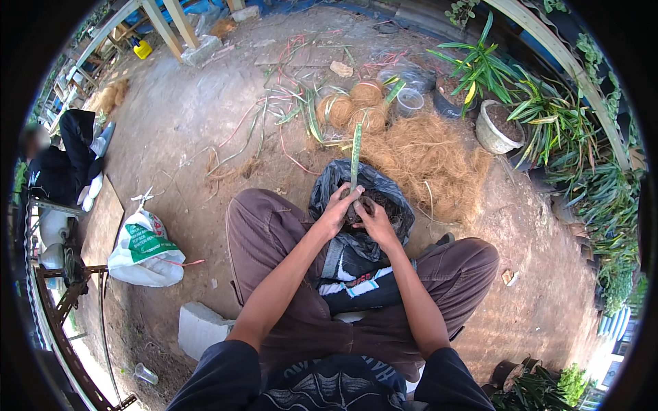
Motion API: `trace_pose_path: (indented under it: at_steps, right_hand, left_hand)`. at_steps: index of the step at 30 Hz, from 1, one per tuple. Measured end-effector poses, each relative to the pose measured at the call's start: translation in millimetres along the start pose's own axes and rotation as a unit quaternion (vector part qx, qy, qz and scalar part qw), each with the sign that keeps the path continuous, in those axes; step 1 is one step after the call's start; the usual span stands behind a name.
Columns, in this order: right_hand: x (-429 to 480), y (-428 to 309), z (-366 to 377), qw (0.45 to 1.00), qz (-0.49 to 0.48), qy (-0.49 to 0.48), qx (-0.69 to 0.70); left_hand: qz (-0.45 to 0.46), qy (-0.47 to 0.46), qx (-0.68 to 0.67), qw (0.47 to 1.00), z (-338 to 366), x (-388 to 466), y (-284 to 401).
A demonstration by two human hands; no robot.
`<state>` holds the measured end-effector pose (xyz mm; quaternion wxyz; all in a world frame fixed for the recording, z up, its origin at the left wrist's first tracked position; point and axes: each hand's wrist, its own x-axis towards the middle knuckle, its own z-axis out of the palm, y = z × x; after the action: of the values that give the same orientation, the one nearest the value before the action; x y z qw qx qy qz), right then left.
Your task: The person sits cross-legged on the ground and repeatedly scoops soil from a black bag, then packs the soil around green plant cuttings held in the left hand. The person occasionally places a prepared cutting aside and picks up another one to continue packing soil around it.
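Note:
A black plastic bag [320,192] of dark soil [386,203] sits open between my crossed legs. From its mouth rises a single upright snake plant leaf [355,149], mottled green. My left hand [336,208] pinches the leaf's lower end between thumb and fingers. Close beside it, my right hand [376,222] curls around a clump of dark soil [353,215] at the leaf's foot. Soil marks the fingers of both hands. The leaf's very base is hidden by my hands and the soil.
Loose brown coir fibre [432,159] and fibre balls [336,110] lie ahead, near pink string and cut leaves. A white pot [496,128] and other plants line the right. At left are a white sack [146,251], a concrete block [203,329] and a seated person [67,159].

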<state>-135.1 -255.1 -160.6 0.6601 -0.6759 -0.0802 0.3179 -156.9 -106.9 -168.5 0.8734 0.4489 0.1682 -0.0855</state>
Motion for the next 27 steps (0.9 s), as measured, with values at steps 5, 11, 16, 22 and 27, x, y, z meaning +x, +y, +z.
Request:
trace_pose_path:
  at_steps: [5, 11, 16, 22, 27]
  right_hand:
    - [-8.6, -9.6, 4.2, 0.995, 0.039, 0.031, 0.091]
    - [0.6, -7.3, 5.1, 0.997, 0.001, 0.058, 0.046]
    - [1.6, 6.3, 14.6, 0.990, -0.129, 0.048, -0.017]
    - [-6.6, -9.9, 13.7, 0.881, -0.257, 0.139, -0.371]
    - [-8.2, -17.1, 16.6, 0.886, -0.276, 0.161, -0.337]
  left_hand:
    - [0.031, -0.010, 0.048, 0.998, 3.8, 0.9, -0.4]
    - [0.064, 0.077, 0.060, 0.993, 5.3, 3.4, -3.9]
    - [0.083, 0.097, 0.043, 0.991, 8.3, -0.2, 0.3]
    - [0.045, 0.108, -0.045, 0.992, 9.1, -3.7, 8.3]
    - [0.041, 0.107, -0.021, 0.993, 6.3, -1.9, 7.3]
